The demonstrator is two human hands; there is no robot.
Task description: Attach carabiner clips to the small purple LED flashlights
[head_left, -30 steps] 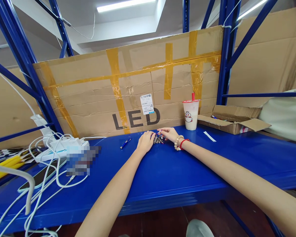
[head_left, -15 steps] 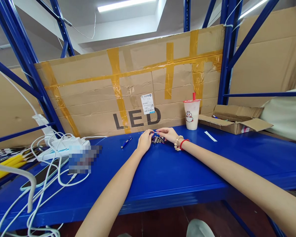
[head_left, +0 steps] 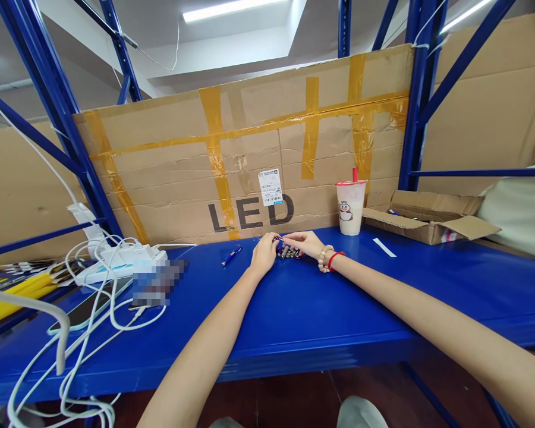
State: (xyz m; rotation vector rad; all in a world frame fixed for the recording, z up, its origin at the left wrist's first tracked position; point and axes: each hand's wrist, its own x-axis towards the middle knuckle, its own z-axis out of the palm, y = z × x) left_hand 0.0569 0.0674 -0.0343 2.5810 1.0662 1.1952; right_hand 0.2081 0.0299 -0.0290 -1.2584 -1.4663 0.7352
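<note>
My left hand (head_left: 263, 252) and my right hand (head_left: 307, 244) meet near the back of the blue table, fingertips nearly touching. Both have their fingers pressed together at a small item between them, too small to make out. Right below the fingertips lies a cluster of small shiny metallic and dark pieces (head_left: 288, 252). A blue pen-like object (head_left: 230, 256) rests on the table left of my left hand. Beads and a red band circle my right wrist.
White cables and a power strip (head_left: 111, 266), a phone (head_left: 91, 304) and a blurred item (head_left: 156, 284) occupy the left. A cup with a red straw (head_left: 350, 208), a white strip (head_left: 384, 247) and an open cardboard box (head_left: 428, 223) stand or lie right. Cardboard (head_left: 169, 178) rises behind.
The whole view has shifted slightly, so things appear a little further right. My fingertips have drawn a little closer together over the small pieces.
</note>
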